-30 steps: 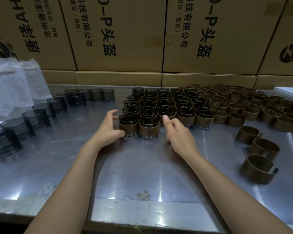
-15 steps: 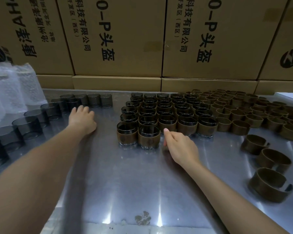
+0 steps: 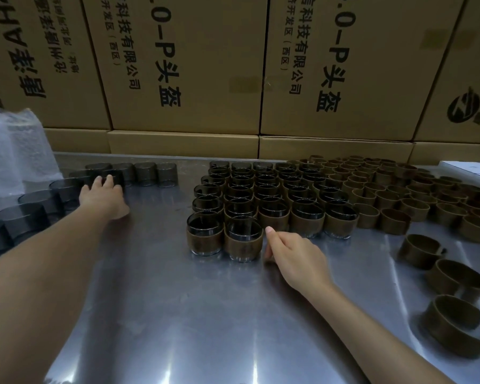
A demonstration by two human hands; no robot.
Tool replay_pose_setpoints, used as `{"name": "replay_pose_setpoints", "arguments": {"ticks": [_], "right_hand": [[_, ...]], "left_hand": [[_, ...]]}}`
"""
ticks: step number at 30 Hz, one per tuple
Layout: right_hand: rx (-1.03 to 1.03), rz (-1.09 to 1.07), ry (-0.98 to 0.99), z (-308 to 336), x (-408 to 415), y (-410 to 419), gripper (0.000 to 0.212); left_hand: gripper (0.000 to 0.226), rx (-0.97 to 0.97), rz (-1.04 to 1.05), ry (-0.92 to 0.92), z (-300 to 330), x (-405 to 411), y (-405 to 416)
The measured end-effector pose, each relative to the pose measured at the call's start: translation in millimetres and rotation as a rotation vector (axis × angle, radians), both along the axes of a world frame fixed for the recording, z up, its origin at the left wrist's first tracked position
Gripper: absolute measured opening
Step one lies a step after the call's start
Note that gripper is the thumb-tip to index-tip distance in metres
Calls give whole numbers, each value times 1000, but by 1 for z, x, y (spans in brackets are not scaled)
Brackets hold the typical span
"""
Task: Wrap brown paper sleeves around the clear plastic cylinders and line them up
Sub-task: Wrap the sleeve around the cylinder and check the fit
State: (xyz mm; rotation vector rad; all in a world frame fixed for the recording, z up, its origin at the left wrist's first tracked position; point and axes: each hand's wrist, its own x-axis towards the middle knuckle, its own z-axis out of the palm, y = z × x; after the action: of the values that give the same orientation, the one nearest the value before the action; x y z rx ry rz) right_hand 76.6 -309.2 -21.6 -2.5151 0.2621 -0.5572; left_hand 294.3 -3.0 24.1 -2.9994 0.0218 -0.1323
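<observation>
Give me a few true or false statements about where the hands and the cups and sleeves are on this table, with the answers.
1. The left hand reaches toward the bare cylinders at the table's far left. True.
2. The right hand holds an empty sleeve. False: it holds nothing and sits beside the nearest wrapped cylinder.
3. The empty sleeves lie to the right of the wrapped group. True.
4. The wrapped cylinders are stacked on top of each other. False: they stand in a single layer on the metal table.
5. Cardboard boxes stand behind the table. True.
6. Both hands are on the same cylinder. False: they are far apart.
</observation>
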Motion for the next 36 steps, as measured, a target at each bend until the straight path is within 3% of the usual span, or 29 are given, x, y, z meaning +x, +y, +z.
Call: {"name": "replay_pose_setpoints", "arguments": {"ticks": [9,14,29,31,36], "right_hand": [[-14,-15,18,0,0,2,59],[-21,-26,15,-1,2,1,60],[49,-42,69,2,2,3,59],[44,-47,74,3,1,3,59],[67,-33,75,5,0,3,59]], "left_hand": [[52,26,-10,5,4,7,6],[43,17,-39,-114,4,5,4],[29,-314,-112,-371,-42,-56,-39],[28,-513,-95,-418,-39,-66,-48],[30,-1641,73,-378,8,-95,-79]]}}
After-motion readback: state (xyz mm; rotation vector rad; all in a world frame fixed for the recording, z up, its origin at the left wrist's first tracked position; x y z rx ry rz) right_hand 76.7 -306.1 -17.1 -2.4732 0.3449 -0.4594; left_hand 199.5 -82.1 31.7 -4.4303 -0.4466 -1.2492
